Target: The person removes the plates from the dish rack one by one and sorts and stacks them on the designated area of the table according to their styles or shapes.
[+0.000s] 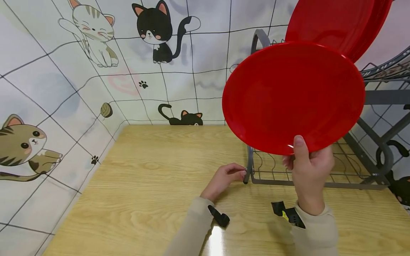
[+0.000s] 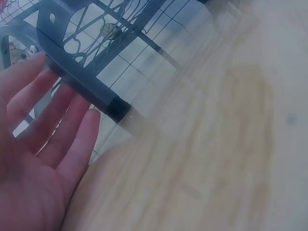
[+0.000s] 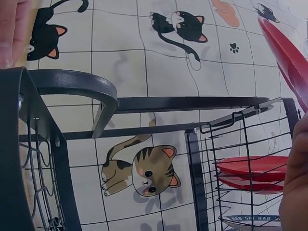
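Observation:
My right hand [image 1: 309, 174] grips an oval red plate [image 1: 291, 96] by its lower edge, thumb on the front face and fingers behind. The plate is raised in front of a grey two-tier dish rack [image 1: 336, 184], hiding much of it. In the right wrist view, the plate [image 3: 288, 57] shows edge-on at the upper right. Down at the rack's front left leg is my left hand [image 1: 225, 177]. Seen from the left wrist, its fingers are loosely extended, fingertips against the dark metal leg [image 2: 86, 84].
More red plates [image 1: 333, 21] stand on the rack's upper tier, whose wire basket [image 3: 245, 125] also holds a white dish with dark lettering [image 3: 255, 219]. The lower wire tier [image 1: 342, 160] sits on the wooden table [image 1: 144, 185]. Behind is a cat-patterned wall [image 1: 208, 81].

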A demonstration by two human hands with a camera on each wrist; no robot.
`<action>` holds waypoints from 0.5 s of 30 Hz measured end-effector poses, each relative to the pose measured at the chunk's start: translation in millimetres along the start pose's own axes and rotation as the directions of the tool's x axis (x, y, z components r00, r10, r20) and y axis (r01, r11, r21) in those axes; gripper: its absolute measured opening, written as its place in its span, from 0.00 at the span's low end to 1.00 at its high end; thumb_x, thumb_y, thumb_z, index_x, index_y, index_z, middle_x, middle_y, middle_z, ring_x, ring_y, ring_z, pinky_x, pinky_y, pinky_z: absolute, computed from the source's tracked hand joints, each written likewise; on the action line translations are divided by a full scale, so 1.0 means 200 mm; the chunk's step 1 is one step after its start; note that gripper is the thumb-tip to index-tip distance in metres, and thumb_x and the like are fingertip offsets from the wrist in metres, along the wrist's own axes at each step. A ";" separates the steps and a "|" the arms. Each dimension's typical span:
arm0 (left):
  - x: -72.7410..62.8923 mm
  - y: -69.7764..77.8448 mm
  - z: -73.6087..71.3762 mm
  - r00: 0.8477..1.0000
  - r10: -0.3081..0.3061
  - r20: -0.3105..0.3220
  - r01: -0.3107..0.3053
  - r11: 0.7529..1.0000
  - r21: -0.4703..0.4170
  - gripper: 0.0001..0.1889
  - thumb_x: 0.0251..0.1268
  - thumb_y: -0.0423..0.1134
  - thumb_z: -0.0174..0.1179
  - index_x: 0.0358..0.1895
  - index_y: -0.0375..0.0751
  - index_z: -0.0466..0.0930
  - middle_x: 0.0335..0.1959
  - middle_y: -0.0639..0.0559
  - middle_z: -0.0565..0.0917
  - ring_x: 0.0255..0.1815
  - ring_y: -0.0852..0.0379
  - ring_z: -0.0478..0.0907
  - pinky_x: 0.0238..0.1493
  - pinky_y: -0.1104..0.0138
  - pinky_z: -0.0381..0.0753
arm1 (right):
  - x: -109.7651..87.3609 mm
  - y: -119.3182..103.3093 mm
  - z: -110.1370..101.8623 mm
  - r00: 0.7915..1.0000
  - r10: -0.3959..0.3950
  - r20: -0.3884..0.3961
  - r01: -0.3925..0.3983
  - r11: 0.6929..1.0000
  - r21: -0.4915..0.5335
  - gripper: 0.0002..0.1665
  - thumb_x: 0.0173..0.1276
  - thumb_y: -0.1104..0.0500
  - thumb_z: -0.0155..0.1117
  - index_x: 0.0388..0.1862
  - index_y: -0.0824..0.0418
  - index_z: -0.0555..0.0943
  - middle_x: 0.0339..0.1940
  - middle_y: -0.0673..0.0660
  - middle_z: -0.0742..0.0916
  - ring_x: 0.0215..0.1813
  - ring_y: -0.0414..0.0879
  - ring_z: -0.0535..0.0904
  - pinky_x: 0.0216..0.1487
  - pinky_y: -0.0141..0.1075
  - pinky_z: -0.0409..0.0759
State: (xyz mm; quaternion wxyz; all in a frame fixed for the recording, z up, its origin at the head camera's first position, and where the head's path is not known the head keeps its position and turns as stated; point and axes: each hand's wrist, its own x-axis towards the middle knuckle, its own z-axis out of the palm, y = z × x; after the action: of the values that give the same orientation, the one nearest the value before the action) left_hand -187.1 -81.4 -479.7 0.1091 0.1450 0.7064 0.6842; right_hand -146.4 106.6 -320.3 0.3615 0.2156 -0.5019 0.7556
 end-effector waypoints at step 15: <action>-0.10 0.30 -0.20 0.989 0.151 -0.006 -0.151 0.983 -0.103 0.17 0.66 0.43 0.50 0.53 0.40 0.72 0.50 0.41 0.76 0.50 0.46 0.74 0.51 0.54 0.71 | 0.00 0.01 -0.01 0.996 0.042 0.078 -0.037 0.997 -0.067 0.11 0.61 0.72 0.52 0.43 0.74 0.70 0.22 0.62 0.80 0.11 0.44 0.70 0.14 0.26 0.71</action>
State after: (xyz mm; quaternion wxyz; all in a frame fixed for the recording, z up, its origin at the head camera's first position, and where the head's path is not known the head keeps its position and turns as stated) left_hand -178.9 -125.6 -419.0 0.0650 0.1930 0.6568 0.7260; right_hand -147.1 108.5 -322.4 0.3332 0.2236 -0.5444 0.7366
